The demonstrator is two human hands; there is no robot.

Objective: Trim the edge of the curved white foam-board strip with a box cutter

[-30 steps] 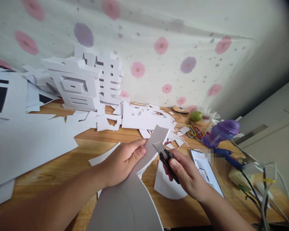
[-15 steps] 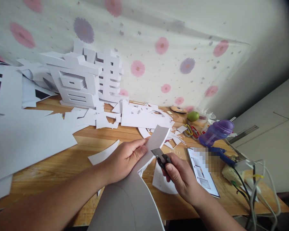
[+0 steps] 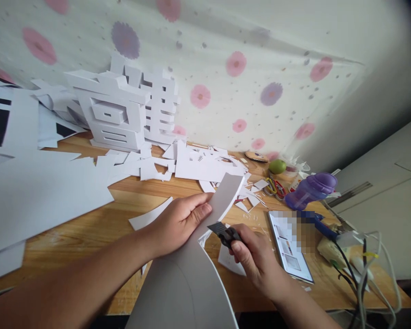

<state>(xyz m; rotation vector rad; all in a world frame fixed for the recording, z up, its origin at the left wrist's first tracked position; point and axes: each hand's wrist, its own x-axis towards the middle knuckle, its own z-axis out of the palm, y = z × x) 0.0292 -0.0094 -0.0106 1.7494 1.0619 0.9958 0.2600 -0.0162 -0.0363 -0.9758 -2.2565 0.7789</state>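
My left hand (image 3: 183,221) is closed on a white foam board (image 3: 178,285), thumb on top and the other fingers partly hidden. The board's narrow end points away from me, and a faint curved line runs over its wide part. A rough notch shows on its right edge. In my right hand (image 3: 255,253) is a utility knife (image 3: 228,234) with a dark handle. Its blade points left, at the board's right edge near the notch; whether it touches I cannot tell. A white offcut (image 3: 231,261) lies on the table beneath the knife.
Cut white foam characters (image 3: 114,116) stand at the back left, with large sheets (image 3: 48,196) before them. Scraps (image 3: 205,162) litter the wooden table (image 3: 130,297). To the right are scissors (image 3: 276,188), a purple cup (image 3: 310,189), a tablet (image 3: 291,246), a glue gun (image 3: 324,226) and cables (image 3: 361,274).
The knife blade has moved down and left along the board's edge, nearer the notch. My left hand keeps its hold on the board. The whole view has shifted slightly.
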